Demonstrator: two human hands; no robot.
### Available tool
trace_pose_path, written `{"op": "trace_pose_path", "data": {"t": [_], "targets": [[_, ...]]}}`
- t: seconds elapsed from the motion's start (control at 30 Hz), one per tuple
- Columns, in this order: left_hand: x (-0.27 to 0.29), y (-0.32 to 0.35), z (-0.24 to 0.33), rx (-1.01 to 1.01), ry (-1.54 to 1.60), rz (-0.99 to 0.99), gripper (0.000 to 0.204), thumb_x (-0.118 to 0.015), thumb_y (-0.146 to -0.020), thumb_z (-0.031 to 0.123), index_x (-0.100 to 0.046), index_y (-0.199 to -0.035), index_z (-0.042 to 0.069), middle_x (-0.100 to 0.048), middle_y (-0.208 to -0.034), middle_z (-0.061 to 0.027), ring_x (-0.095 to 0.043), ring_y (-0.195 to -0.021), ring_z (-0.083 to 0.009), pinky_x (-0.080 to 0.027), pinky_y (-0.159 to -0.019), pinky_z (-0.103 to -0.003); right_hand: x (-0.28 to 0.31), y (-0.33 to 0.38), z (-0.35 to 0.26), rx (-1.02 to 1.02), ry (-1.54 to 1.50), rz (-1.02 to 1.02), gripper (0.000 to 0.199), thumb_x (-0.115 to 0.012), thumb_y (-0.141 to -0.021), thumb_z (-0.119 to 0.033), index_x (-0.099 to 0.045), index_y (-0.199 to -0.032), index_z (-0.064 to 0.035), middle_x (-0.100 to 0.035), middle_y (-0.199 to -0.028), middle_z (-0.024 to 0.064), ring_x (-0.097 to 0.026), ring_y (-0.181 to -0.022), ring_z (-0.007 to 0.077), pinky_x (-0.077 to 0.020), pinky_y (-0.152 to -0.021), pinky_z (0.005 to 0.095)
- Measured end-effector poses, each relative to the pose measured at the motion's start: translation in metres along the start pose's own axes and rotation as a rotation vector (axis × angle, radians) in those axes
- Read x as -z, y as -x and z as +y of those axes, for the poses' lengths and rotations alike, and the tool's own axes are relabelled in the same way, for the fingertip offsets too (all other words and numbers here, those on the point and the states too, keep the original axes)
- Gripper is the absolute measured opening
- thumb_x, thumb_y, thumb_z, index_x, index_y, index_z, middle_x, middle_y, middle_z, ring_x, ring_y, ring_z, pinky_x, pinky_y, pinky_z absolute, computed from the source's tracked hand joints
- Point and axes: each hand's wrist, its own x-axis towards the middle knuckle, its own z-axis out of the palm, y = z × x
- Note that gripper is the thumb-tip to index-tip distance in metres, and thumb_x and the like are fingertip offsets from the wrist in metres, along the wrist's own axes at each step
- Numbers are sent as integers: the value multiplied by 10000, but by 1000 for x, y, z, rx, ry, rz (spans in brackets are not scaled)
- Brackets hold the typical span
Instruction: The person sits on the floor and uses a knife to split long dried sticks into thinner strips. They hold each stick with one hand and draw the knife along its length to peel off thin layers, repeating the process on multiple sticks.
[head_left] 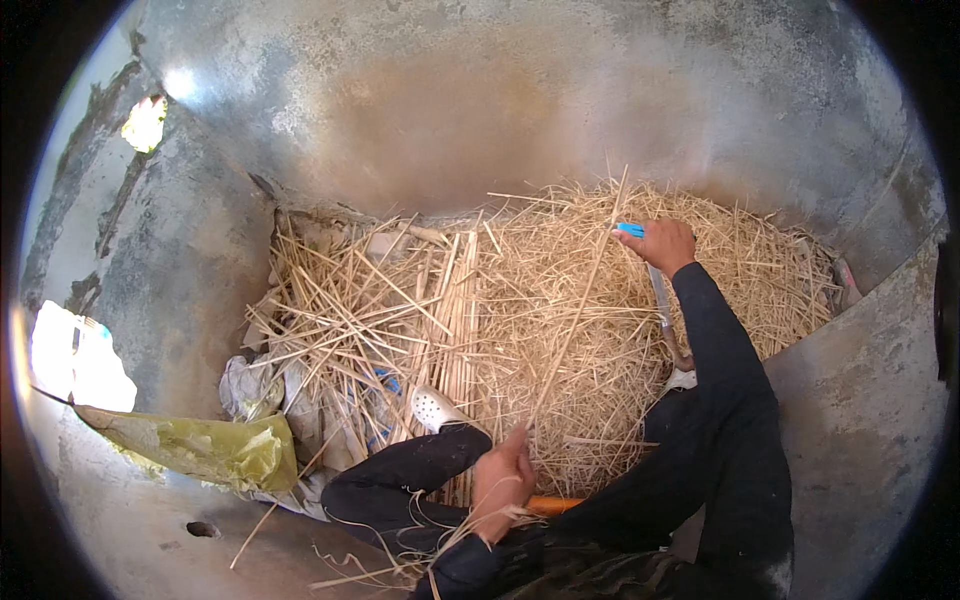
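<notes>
My left hand (pixel 503 485) is closed around the lower end of a long, thin straw-coloured strip (pixel 578 325), low in the middle of the view. Thin pale shavings (pixel 390 572) hang about that wrist. From there the strip slants up and right over the straw, its upper part passing close to my right hand (pixel 667 243). My right hand grips a small blue-handled tool (pixel 630 230); its working edge is too small to make out. Below that hand, beside my sleeve, shows a narrow metal blade (pixel 661 297) with a brown curved end (pixel 680 350); I cannot tell whether it is held.
Loose shavings (pixel 760 270) heap up along the concrete wall (pixel 450 110). A bundle of split sticks (pixel 460 310) lies left of centre, with scattered sticks (pixel 340 300) beyond. A yellow-green sack (pixel 210 450) lies at left. My white clog (pixel 435 408) rests by the sticks; something orange (pixel 552 505) shows near my leg.
</notes>
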Motion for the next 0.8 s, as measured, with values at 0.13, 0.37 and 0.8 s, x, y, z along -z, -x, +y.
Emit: {"op": "trace_pose_path", "data": {"t": [0.13, 0.37, 0.8], "targets": [[40, 49, -29, 51, -64, -112, 293, -577, -832, 64, -640, -1118, 68, -600, -758, -267, -603, -728, -443, -498, -653, -465, -19, -11, 100, -576, -220, 15, 834, -323, -871, -741, -696, -814, 2, -663, -795, 241, -648, -777, 398, -479, -698, 505], [25, -43, -19, 134, 454, -196, 291, -482, -996, 189, -611, -1169, -7, -428, -625, -1, -394, -578, -75, -349, -523, -251, -34, 1, 118, -418, -463, 92, 764, -382, -839, -784, -573, -648, -70, -380, -490, 30, -390, -429, 187, -359, -467, 381], [-10, -96, 25, 306, 1004, -392, 335, -466, -1010, 196, -528, -1303, 47, -422, -657, 62, -332, -540, -37, -277, -494, -186, 87, 36, -80, -216, -1684, -443, 386, -604, -934, -414, -563, -781, -62, -332, -508, -82, -287, -396, 25, -238, -383, 215]]}}
